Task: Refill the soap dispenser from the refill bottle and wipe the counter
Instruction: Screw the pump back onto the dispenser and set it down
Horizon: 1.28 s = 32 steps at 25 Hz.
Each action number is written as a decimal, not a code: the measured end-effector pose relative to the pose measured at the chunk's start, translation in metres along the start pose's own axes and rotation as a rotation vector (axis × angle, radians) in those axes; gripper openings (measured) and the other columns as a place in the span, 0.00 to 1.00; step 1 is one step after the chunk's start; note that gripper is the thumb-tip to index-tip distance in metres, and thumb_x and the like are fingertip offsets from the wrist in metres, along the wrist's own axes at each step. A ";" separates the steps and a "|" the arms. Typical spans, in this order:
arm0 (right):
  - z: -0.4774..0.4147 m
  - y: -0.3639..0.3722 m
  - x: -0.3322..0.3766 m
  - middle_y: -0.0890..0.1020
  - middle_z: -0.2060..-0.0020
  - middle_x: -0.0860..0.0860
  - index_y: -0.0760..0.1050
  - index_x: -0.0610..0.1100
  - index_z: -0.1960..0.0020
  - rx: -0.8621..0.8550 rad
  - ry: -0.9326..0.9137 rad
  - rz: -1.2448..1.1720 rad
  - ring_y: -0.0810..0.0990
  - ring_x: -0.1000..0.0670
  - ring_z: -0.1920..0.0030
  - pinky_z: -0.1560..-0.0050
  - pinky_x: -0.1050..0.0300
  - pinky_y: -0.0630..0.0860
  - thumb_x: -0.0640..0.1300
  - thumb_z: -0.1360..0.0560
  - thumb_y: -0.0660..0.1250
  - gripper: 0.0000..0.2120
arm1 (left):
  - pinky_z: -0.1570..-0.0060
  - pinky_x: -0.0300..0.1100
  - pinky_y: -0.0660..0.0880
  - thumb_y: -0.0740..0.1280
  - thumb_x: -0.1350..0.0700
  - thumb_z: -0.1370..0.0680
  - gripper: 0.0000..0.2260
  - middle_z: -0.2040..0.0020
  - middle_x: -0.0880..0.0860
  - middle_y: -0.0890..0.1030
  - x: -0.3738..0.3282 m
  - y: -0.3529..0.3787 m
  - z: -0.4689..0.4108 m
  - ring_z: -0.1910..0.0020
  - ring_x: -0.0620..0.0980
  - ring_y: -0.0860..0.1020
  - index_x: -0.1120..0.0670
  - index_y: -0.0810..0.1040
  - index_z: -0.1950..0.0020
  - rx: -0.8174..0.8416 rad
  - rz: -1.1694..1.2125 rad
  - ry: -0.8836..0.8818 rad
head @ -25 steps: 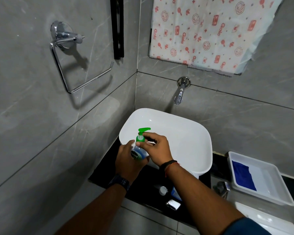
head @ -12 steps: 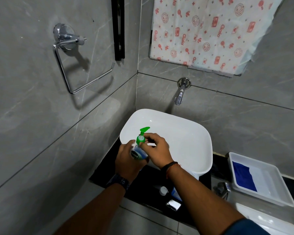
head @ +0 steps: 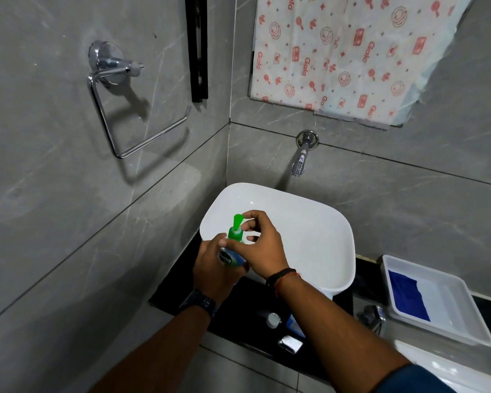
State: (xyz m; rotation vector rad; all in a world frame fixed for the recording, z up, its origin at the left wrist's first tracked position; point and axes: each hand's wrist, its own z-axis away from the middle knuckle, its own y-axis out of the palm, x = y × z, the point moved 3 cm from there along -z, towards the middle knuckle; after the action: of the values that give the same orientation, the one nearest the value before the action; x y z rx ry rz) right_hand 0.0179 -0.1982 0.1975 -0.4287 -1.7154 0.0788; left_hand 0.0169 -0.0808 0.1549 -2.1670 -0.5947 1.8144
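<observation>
Unscrewing the green pump collar (head: 234,233) looks to be the step in hand — the soap dispenser (head: 229,258), held over the near-left rim of the basin (head: 318,222), is best kept upright and clamped in the left hand (head: 214,269) while the right hand (head: 260,246) pinches the collar. "Dettol" is read on its label; "Gala" is printed on the cloth (head: 343,52) hung above.

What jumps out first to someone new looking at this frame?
The bright green pump of the soap dispenser at centre, over the white basin's near-left rim: the left hand wraps the bottle, the right hand pinches the pump collar. Next, the red-patterned sheet on the wall top right, and the blue cloth in a white tray at far right.
</observation>
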 end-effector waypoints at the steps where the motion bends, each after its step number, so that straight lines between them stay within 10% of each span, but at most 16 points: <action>1: 0.000 0.001 0.000 0.80 0.55 0.57 0.72 0.55 0.46 0.024 -0.013 0.000 0.79 0.57 0.52 0.50 0.64 0.78 0.47 0.36 0.79 0.23 | 0.58 0.46 0.78 0.77 0.60 0.43 0.27 0.51 0.51 0.76 0.000 0.000 -0.001 0.53 0.52 0.78 0.50 0.77 0.45 0.005 0.010 -0.001; 11: -0.003 0.001 0.003 0.80 0.59 0.55 0.73 0.54 0.49 -0.013 -0.048 0.022 0.79 0.56 0.56 0.50 0.58 0.78 0.45 0.35 0.78 0.19 | 0.58 0.48 0.80 0.76 0.60 0.43 0.24 0.58 0.41 0.71 -0.004 0.000 0.000 0.54 0.53 0.78 0.52 0.77 0.48 -0.038 -0.017 0.064; 19: -0.005 0.003 0.004 0.79 0.61 0.53 0.72 0.53 0.49 -0.026 0.031 -0.002 0.78 0.54 0.60 0.57 0.63 0.78 0.47 0.37 0.80 0.22 | 0.60 0.41 0.76 0.77 0.58 0.42 0.24 0.56 0.45 0.74 0.000 0.001 -0.002 0.55 0.50 0.78 0.52 0.76 0.49 -0.039 -0.018 0.040; 23: -0.005 0.004 0.002 0.82 0.54 0.49 0.71 0.52 0.43 0.062 0.020 -0.070 0.82 0.50 0.51 0.46 0.54 0.80 0.41 0.33 0.76 0.23 | 0.56 0.49 0.80 0.77 0.58 0.42 0.27 0.49 0.53 0.77 0.004 0.002 -0.004 0.53 0.52 0.78 0.53 0.77 0.44 -0.014 0.008 0.002; 32: -0.005 0.007 0.003 0.81 0.59 0.54 0.77 0.49 0.51 -0.017 0.019 0.210 0.80 0.53 0.57 0.58 0.69 0.75 0.49 0.33 0.77 0.14 | 0.63 0.35 0.72 0.77 0.58 0.42 0.22 0.57 0.46 0.73 0.002 0.006 -0.002 0.56 0.50 0.77 0.50 0.77 0.50 -0.015 -0.002 0.037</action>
State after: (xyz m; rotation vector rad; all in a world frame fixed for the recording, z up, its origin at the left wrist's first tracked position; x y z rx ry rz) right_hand 0.0240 -0.1919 0.1999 -0.6192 -1.6488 0.2113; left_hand 0.0201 -0.0852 0.1502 -2.2038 -0.6034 1.7704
